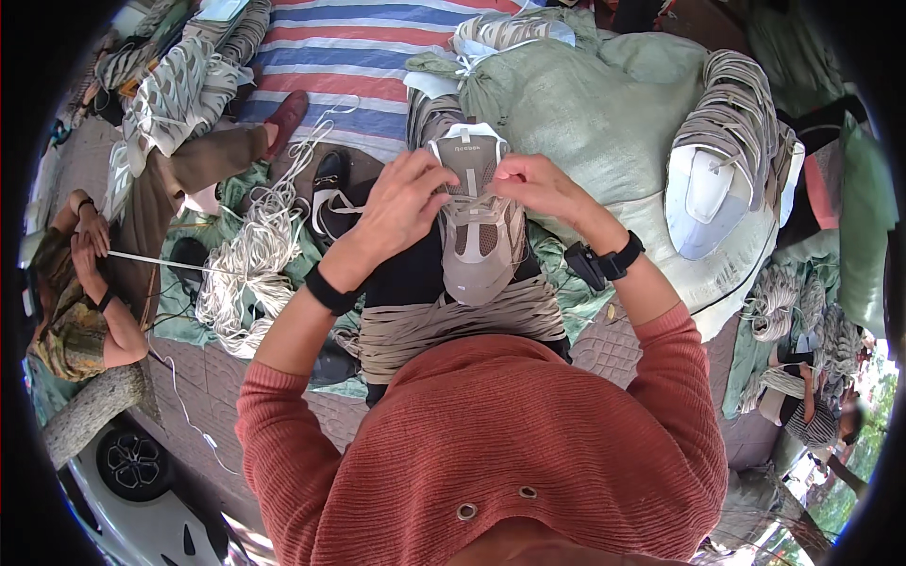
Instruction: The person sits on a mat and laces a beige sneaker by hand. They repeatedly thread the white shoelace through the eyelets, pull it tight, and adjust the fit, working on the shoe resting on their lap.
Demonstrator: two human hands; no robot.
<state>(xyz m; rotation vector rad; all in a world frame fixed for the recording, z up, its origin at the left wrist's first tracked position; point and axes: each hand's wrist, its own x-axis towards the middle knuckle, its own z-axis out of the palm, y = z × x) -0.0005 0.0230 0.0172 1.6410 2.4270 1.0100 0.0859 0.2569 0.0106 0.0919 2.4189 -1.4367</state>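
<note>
A grey-beige shoe upper (477, 257) lies across my lap, its toe toward me and its tongue (469, 151) standing at the far end. A light shoelace (469, 209) crosses its throat. My left hand (406, 203) is at the upper's left edge, thumb and forefinger pinched at the lace. On the opposite edge, my right hand (538, 189) has its fingers curled in a pinch by the upper eyelets. The lace ends inside the fingers are hidden. Many beige laces (453, 316) are stretched across my thighs below the upper.
A heap of white laces (250, 264) lies left, near another person's hands (90, 236). A stuffed green sack (595, 123) stands ahead, with stacked shoe uppers (722, 160) on its right. Beyond is a striped sheet (349, 57). A car wheel (132, 464) shows lower left.
</note>
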